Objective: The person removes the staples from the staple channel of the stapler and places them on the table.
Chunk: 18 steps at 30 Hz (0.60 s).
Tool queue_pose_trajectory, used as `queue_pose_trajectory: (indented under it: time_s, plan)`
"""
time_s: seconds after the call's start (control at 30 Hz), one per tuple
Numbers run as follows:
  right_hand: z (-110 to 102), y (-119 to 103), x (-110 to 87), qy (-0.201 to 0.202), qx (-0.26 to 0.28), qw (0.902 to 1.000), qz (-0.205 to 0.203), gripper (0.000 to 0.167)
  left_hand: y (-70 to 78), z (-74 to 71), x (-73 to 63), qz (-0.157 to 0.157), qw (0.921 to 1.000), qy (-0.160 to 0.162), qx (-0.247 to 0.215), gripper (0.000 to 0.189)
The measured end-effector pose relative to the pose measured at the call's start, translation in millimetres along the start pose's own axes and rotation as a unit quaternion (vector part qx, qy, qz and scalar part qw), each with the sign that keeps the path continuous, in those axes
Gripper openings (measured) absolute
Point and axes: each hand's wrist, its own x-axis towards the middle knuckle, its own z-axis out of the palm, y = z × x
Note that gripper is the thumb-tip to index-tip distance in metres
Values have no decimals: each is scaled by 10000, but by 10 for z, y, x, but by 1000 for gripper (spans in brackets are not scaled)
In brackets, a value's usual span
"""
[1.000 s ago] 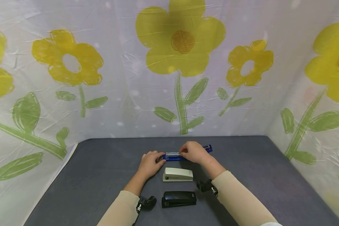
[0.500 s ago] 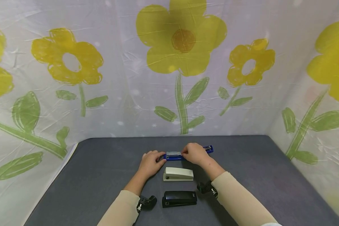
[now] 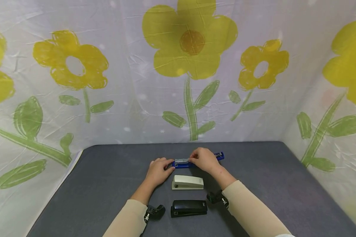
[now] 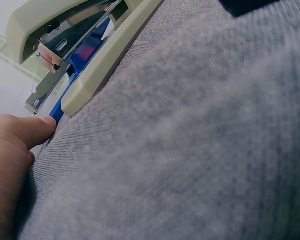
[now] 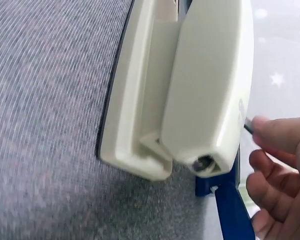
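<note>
A blue stapler (image 3: 182,166) lies opened out on the table, its top arm (image 3: 219,156) swung back to the right and its silver magazine (image 4: 40,95) bare. My left hand (image 3: 158,171) grips the left end of it, thumb (image 4: 37,131) against the blue base. Over the stapler's middle, my right hand (image 3: 204,160) pinches a thin grey staple strip (image 5: 248,126) between thumb and forefinger. Most of that strip is hidden by the fingers and the cream stapler in the right wrist view. The cream stapler (image 3: 187,182) stands just in front of the blue one.
Nearest the person, a black stapler (image 3: 189,208) sits on the dark grey table (image 3: 112,187). A flower-printed curtain (image 3: 124,108) stands behind the table and at both sides. Wrist cameras hang close to the cream and black staplers.
My right hand has shifted very slightly left along the blue stapler in the last half second. The left hand and the other staplers stay where they were.
</note>
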Motion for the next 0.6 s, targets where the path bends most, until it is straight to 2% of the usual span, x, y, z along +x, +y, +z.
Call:
queue_pose_trajectory:
  time_s: [0.17,0.37,0.47,0.6]
  plan:
    - [39,-1,25,71,590,9982,104,8,5,-10,6,31,10000,23,5,34]
    - [57,-8,40,49,1313,9907,345,11,29,-32,-4,24,10000,9,-47,34]
    - [57,-9,54,-44,1365,9899,390,16,36,-39,-8,3,10000,4,-48,34]
    - [55,-11,64,-77,1147,9928,348,16,44,-48,-8,2,10000,-9,-72,34]
